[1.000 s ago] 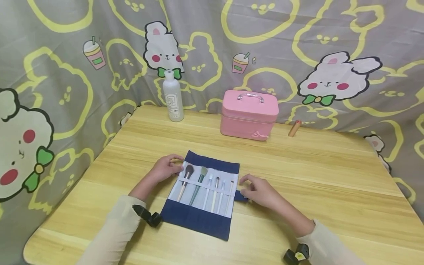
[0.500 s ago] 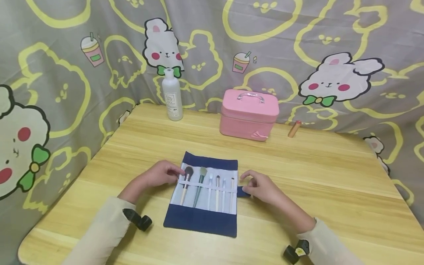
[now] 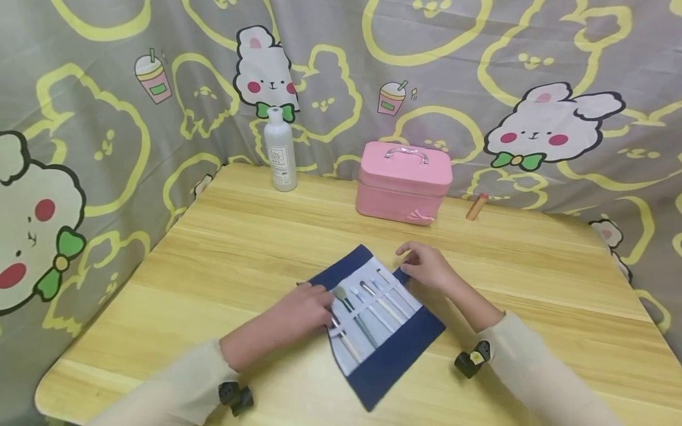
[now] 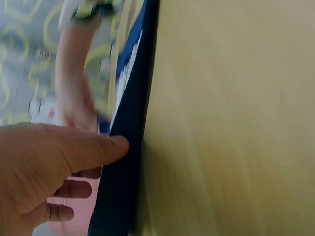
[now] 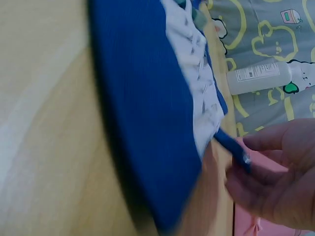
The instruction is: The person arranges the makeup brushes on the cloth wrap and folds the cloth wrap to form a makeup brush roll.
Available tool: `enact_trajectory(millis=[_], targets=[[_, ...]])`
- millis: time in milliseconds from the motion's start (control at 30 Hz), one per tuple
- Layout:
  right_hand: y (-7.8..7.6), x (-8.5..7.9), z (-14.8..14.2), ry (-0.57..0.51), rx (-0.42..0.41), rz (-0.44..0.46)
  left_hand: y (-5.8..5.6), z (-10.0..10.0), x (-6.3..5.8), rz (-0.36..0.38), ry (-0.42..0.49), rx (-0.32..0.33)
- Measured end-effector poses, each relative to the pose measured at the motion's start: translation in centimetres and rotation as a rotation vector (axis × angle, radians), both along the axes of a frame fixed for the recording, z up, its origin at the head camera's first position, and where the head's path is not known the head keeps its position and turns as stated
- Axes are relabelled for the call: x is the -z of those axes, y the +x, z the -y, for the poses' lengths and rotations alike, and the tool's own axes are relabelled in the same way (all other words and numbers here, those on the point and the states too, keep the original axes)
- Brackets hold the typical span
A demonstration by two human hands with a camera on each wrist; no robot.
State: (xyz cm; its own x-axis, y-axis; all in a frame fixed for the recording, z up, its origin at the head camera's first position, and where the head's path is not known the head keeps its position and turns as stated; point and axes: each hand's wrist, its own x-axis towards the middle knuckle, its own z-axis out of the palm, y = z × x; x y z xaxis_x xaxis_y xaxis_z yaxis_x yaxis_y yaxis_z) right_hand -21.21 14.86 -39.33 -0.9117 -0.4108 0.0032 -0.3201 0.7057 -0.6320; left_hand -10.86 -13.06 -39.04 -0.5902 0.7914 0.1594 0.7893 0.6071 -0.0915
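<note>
The open brush roll point(image 3: 399, 361) lies on the table point(image 3: 138, 307) between the two hands, turned so that its long axis, and the brushes point(image 3: 364, 326) strapped across its pale lining, run from 11 o'clock to 5 o'clock. The left hand point(image 3: 303, 310) sits at the roll's 9 o'clock and reaches further onto it, pinching the side edge: the left wrist view shows the thumb on the navy outer cloth with the fingers behind. The right hand point(image 3: 428, 267), between 1 and 2 o'clock, holds only the short strap point(image 5: 230, 143) that juts from the opposite side. The relation that matters most, I judge, is this line from edge to strap, which crosses the brushes. The left edge seems raised from the wood; how high, I cannot tell. Open wood stretches toward 3 and 8 o'clock. Toward the far edge stand a white bottle point(image 3: 280, 157) at 11, a pink case point(image 3: 402, 201) just past 12, and an orange tube point(image 3: 477, 207) between 1 and 2, all well apart from the roll.
</note>
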Motion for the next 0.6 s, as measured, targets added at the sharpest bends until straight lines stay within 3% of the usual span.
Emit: enact_trajectory(millis=[133,267,433,533,600], targets=[[0.7,-0.8,-0.3,0.057,0.019,-0.101,1.3,-3.2,-0.3,0.021,-0.065,0.021],[3.4,-2.1,-1.3,0.093,-0.035,-0.175,1.5,-6.2,-0.2,0.05,-0.093,0.032],[7.9,-2.8,-2.5,0.146,-0.174,-0.11,1.0,-8.3,0.0,0.101,-0.034,-0.046],[10.1,-2.2,-3.1,0.147,-0.204,-0.07,0.6,-8.8,0.1,0.146,0.039,-0.093],[11.3,-1.7,-3.3,0.167,-0.207,-0.089,0.4,-8.8,0.2,0.176,0.084,-0.112]])
